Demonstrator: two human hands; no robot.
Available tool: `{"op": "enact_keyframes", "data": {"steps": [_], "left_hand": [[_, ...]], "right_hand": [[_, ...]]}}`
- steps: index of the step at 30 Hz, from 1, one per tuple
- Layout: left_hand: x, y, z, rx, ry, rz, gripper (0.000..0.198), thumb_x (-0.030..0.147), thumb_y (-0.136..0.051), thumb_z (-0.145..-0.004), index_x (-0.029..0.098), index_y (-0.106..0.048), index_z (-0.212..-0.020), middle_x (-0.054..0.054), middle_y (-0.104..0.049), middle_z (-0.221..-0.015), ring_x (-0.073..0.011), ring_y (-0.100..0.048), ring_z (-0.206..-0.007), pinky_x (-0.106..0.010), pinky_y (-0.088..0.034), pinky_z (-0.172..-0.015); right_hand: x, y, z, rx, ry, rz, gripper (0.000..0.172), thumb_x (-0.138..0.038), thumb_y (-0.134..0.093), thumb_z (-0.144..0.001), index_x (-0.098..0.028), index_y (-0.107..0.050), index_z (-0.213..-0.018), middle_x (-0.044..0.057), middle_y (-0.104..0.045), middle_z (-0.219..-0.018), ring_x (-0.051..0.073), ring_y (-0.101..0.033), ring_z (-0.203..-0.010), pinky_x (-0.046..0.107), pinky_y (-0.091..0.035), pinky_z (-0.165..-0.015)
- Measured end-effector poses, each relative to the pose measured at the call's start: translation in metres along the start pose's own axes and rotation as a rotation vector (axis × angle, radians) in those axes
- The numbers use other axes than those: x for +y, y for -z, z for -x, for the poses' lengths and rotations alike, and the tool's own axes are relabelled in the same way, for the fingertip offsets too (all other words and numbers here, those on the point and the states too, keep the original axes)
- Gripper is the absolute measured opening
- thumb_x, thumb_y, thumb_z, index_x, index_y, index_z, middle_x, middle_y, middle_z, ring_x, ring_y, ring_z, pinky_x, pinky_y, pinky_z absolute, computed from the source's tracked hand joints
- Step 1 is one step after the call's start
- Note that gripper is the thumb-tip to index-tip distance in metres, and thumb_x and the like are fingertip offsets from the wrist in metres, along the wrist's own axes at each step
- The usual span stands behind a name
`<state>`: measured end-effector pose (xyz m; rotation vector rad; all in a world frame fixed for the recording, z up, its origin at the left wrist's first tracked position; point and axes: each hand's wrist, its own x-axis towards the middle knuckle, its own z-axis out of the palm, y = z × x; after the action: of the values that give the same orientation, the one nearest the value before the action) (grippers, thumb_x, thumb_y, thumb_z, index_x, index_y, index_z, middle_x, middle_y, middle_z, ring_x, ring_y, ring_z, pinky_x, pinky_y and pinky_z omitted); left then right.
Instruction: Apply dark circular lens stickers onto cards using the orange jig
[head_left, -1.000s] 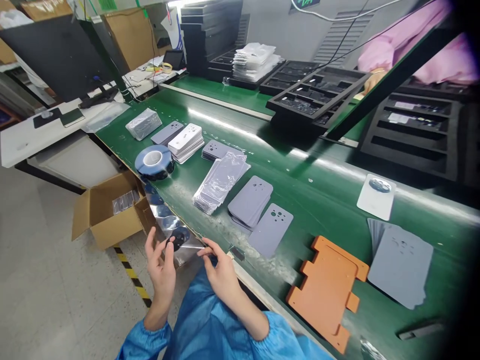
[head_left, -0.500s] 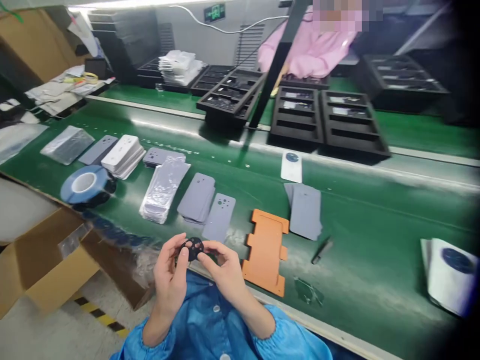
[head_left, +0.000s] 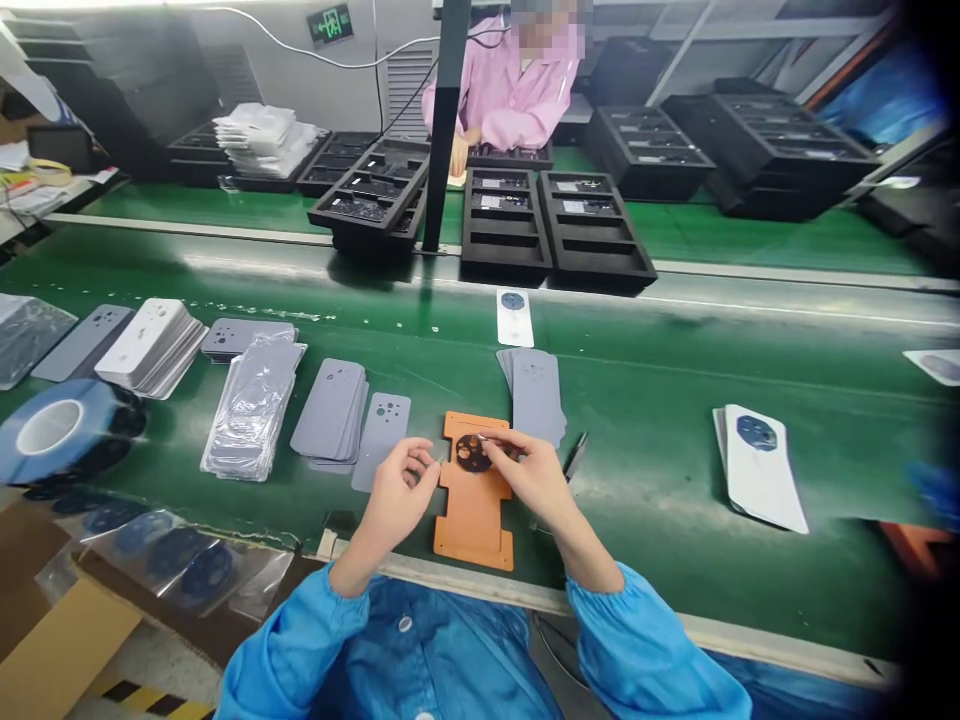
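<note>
Black disc (head_left: 472, 458), pierced with several round holes, sits over the upper part of the orange plate (head_left: 472, 510); orange shows through the holes. Whether it lies flat or is held just above, cannot tell.

Right hand (head_left: 529, 468): thumb and forefinger look pinched together on the disc's upper right rim. Left hand (head_left: 401, 490): fingers loosely curled, thumb apart from them, beside the plate's left edge, off the disc; no object made out in it.

Handling, as judged: disc very light, thin, probably a flexible film or sheet, easily creased at the narrow bridges between holes. Underside may be tacky. Best hold: outer rim, light fingertip pinch, opposite edges if both hands are used. Plate seems rigid, heavier, with notched sides that give a grip.

Around: lone grey panel (head_left: 384, 435) left of the plate, fanned grey stack (head_left: 538, 410) just behind it, pen-like tool (head_left: 576, 457) to the right. See-through strip (head_left: 180, 560) with dark discs hangs at the bench edge, near the blue roll (head_left: 22, 440).

Writing: green exit sign (head_left: 330, 25) on the far wall shows a running figure and arrow. White labels (head_left: 574, 206) in the far black tray (head_left: 604, 250) are too small to read. No brand legible anywhere
</note>
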<state>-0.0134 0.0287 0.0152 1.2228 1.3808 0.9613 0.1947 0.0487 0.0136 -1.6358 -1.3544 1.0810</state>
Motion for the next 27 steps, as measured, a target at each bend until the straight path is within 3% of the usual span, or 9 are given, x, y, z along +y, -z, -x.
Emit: {"op": "enact_keyframes", "data": {"steps": [4,7,27], "left_hand": [[-0.008,-0.015,-0.03,-0.038,-0.019,-0.123,0.015,0.024,-0.066,-0.078,0.018,-0.064,-0.092,0.0,-0.063,-0.072,-0.0111,-0.056,-0.061,-0.022,-0.041,-0.058],[-0.009,-0.023,-0.041,-0.064,-0.035,-0.205,0.011,0.023,-0.064,-0.08,0.018,-0.063,-0.089,0.001,-0.063,-0.073,-0.0104,-0.054,-0.059,-0.022,-0.043,-0.06],[-0.002,-0.038,-0.043,0.004,-0.018,-0.374,0.009,0.027,-0.065,-0.079,0.02,-0.063,-0.082,0.003,-0.065,-0.072,-0.0098,-0.05,-0.055,-0.023,-0.039,-0.057]], "right_hand": [[0.009,0.002,-0.007,0.045,0.036,0.131,0.033,-0.038,-0.06,-0.085,-0.017,-0.08,-0.101,0.005,-0.075,-0.076,0.018,-0.062,-0.066,0.031,-0.05,-0.067],[0.01,-0.002,-0.006,0.081,0.086,0.203,0.03,-0.035,-0.059,-0.084,-0.02,-0.08,-0.1,0.003,-0.073,-0.076,0.017,-0.06,-0.065,0.03,-0.049,-0.066],[0.011,-0.003,-0.005,0.114,0.191,0.211,0.026,-0.023,-0.057,-0.085,-0.024,-0.079,-0.099,0.002,-0.068,-0.079,0.015,-0.06,-0.065,0.03,-0.05,-0.066]]}}
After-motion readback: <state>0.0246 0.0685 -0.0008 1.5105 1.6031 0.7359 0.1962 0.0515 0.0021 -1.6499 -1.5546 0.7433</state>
